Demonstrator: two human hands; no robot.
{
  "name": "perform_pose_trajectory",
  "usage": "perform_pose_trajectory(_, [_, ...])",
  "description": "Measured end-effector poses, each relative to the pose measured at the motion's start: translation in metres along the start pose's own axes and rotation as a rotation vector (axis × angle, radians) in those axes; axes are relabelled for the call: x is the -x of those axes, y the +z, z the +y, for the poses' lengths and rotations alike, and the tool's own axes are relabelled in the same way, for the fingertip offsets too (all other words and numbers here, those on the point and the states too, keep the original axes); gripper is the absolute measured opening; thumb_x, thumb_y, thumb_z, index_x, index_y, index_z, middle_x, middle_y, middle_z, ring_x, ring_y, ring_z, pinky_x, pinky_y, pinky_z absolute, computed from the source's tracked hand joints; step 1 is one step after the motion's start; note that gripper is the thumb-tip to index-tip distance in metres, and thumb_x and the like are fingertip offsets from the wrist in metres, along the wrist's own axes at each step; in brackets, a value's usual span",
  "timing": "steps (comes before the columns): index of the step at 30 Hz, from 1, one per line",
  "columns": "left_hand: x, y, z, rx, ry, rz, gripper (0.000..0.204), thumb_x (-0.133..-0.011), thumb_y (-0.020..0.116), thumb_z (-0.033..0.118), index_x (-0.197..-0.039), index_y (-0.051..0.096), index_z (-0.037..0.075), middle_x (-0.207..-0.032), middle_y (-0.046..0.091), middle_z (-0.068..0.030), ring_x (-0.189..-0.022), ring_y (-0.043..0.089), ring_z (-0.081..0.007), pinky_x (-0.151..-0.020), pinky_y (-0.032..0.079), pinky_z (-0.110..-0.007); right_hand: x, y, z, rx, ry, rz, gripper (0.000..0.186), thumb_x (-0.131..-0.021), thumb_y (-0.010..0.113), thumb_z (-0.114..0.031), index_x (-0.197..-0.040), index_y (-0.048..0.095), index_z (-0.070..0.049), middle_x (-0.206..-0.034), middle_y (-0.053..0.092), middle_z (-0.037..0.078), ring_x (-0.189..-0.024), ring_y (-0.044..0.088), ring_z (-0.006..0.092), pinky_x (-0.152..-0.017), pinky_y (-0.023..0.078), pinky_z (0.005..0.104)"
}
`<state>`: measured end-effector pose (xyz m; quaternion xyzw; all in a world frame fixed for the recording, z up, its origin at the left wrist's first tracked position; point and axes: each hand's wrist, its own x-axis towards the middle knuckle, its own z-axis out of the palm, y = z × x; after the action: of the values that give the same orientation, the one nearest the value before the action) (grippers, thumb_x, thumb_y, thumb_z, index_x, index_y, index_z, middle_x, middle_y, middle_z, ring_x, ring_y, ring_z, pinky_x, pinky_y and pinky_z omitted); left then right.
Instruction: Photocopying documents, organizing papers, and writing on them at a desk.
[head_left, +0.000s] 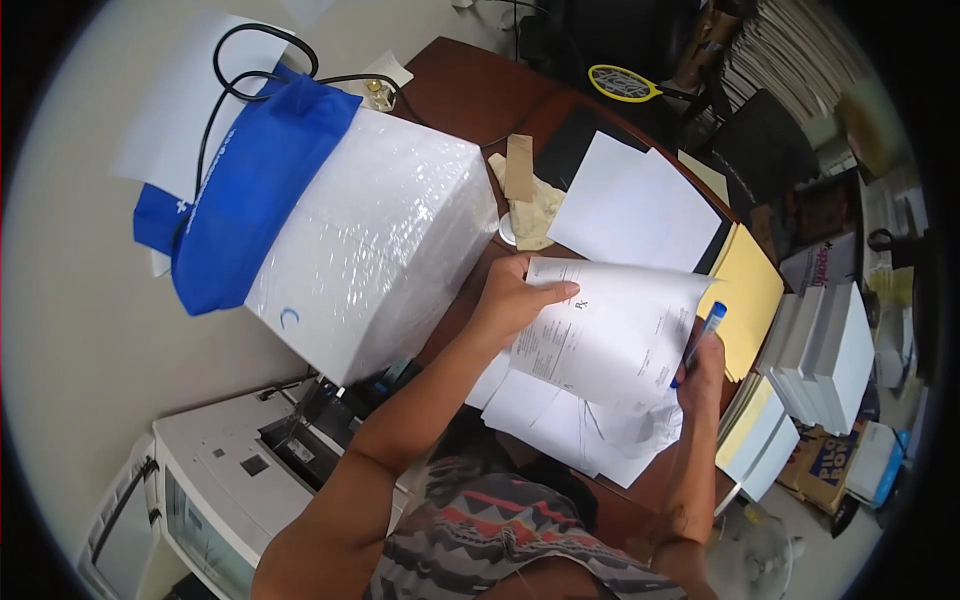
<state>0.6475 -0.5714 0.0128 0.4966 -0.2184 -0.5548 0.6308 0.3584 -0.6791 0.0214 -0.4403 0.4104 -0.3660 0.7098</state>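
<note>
My left hand (515,300) is closed on the upper left of a printed paper form (610,330), thumb on top. My right hand (700,370) grips a blue-capped pen (712,326) beside the form's right edge. Under the form lie loose white papers (540,430), some creased or with dark lines. Beyond it, white sheets (630,200) rest on a dark mat (560,140), and yellow folders (750,295) lie to the right.
A wrapped white block (390,230) carries a blue bag (260,190) and a black cable at left. A printer (210,480) sits lower left, stacked reams (820,350) at right, a racket (620,82) and chair (760,150) beyond the brown desk (450,80).
</note>
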Motion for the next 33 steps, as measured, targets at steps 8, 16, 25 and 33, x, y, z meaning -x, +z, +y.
perform_pose_trajectory(8, [0.026,-0.088,-0.076,-0.554,0.47,0.287,0.056,-0.085,0.071,0.008,-0.135,0.049,-0.003,-0.13,0.055,-0.0247,-0.118,0.058,-0.0368,-0.099,0.046,-0.044,-0.179,0.106,-0.032,0.21,0.056,0.101,0.032,-0.09,0.067,-0.005,-0.117,0.058,0.009,-0.104,0.07,0.019,-0.087,0.072,0.0263,-0.077,0.061,0.0373])
perform_pose_trajectory(16, [0.074,-0.137,-0.123,-0.801,0.179,0.092,0.081,-0.076,0.077,0.041,-0.136,0.048,-0.005,-0.142,0.043,-0.0263,-0.133,0.039,-0.0428,-0.113,0.032,-0.05,-0.423,0.218,0.068,0.098,0.057,0.142,0.027,-0.085,0.076,-0.003,-0.106,0.062,0.006,-0.092,0.068,0.011,-0.078,0.068,0.0215,-0.073,0.058,0.0358])
perform_pose_trajectory(25, [0.059,-0.142,-0.116,-0.945,0.036,0.016,0.09,-0.068,0.081,0.038,-0.139,0.046,-0.004,-0.142,0.046,-0.0268,-0.135,0.041,-0.0427,-0.114,0.031,-0.051,-0.428,0.338,0.147,1.127,-0.245,0.262,0.043,-0.082,0.071,-0.023,-0.115,0.06,0.002,-0.106,0.07,0.026,-0.103,0.067,0.0449,-0.092,0.052,0.0494])
perform_pose_trajectory(33, [0.039,-0.151,-0.107,-0.925,0.082,0.067,0.088,-0.069,0.08,0.037,-0.139,0.047,-0.004,-0.142,0.046,-0.0268,-0.135,0.042,-0.043,-0.113,0.032,-0.052,-0.404,0.361,0.132,1.212,-0.235,0.359,0.078,-0.083,0.075,-0.022,-0.141,0.029,0.005,-0.127,0.056,0.028,-0.109,0.063,0.0456,-0.096,0.051,0.0491])
